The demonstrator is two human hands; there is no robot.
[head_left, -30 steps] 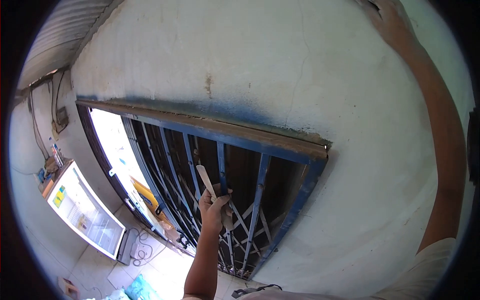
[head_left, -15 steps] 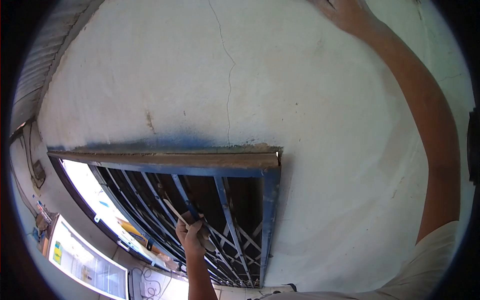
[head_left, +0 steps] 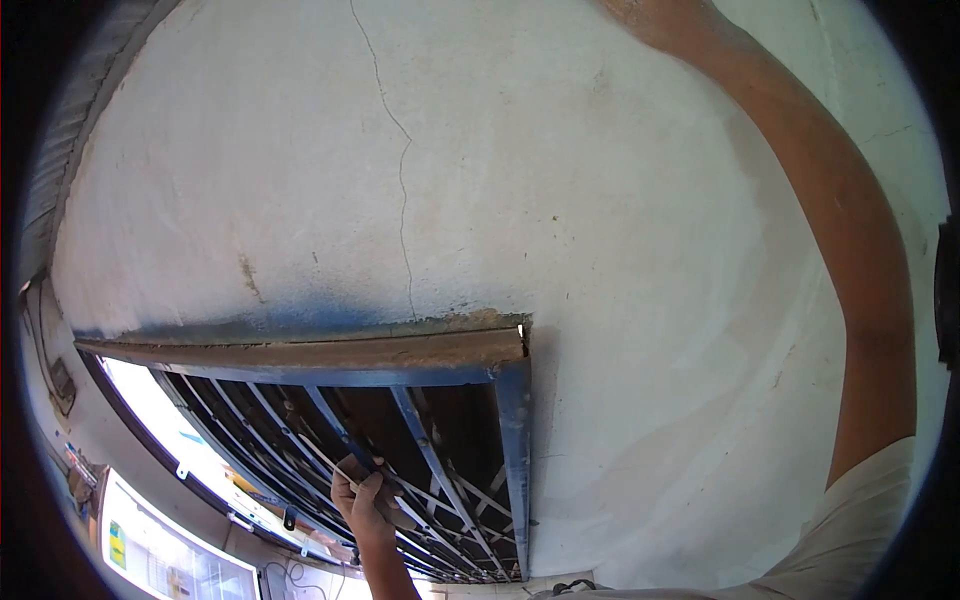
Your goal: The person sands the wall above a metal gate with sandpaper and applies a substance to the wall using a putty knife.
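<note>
My left hand (head_left: 362, 503) is closed around a flat tool (head_left: 326, 460) whose thin pale edge sticks up past the fingers; its exact kind I cannot tell. Behind that hand stands a folding metal gate (head_left: 428, 445) with blue bars and crossed slats. Raised high against the pale plastered wall (head_left: 480, 190), my right hand (head_left: 655, 18) is cut off by the top of the view, so its fingers are hidden. Damp-looking patches mark the wall beside the right forearm.
A brown, dusty lintel rail (head_left: 330, 354) runs above the gate, with blue paint smudges over it. One long crack (head_left: 403, 190) descends the wall. At lower left is a glass-fronted white cabinet (head_left: 170, 540). Corrugated roofing (head_left: 75, 110) slopes at upper left.
The view has shifted, so wall, crack and gate appear farther left and lower. My left hand still grips the flat tool. My right hand has slid left and farther out of the top edge.
</note>
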